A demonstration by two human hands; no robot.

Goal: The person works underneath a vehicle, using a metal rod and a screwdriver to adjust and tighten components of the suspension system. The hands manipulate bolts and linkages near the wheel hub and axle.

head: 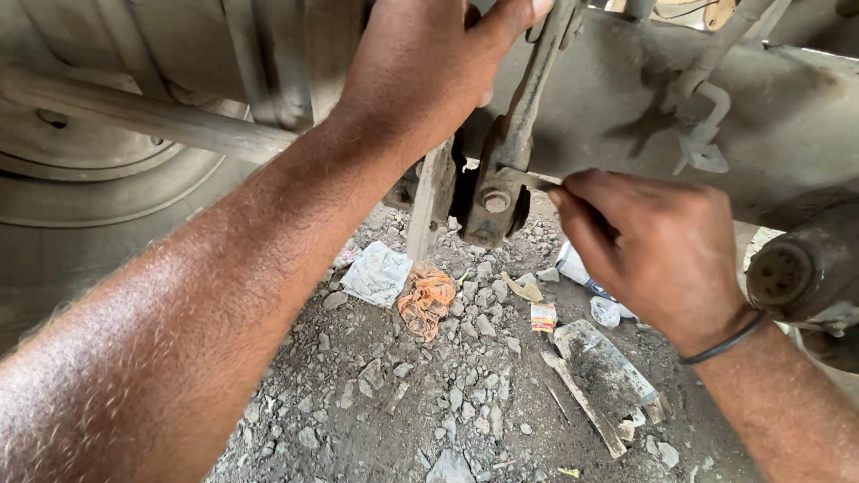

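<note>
Two bare forearms reach forward under a vehicle, seen from above the person's own hands. The left hand (420, 67) is raised at the top middle, its fingers (506, 22) curled and pressed together around the upper part of a grey, dirt-caked metal bracket (523, 107) that hangs down from the chassis beam (787, 116). The right hand (658, 250), with a thin dark band (725, 344) round the wrist, is closed in a loose fist just right of the bracket's lower end; its fingers (582, 201) pinch a thin flat metal piece (528, 179) that touches the bracket just above a rusty bolt head (495, 201). What that piece is cannot be told. A narrow flat metal strip (428, 206) hangs just left of the bolt.

Below the hands, the ground (420, 402) is rough grey gravel and dust. On it lie a crumpled pale wrapper (378, 273), an orange rag (428, 300) beside it, a small coloured packet (542, 316), and a flat dusty board (604, 367) towards the lower right.

Farther back, a large dusty wheel (89, 188) fills the left edge, and a round metal hub (787, 277) sits at the right edge
</note>
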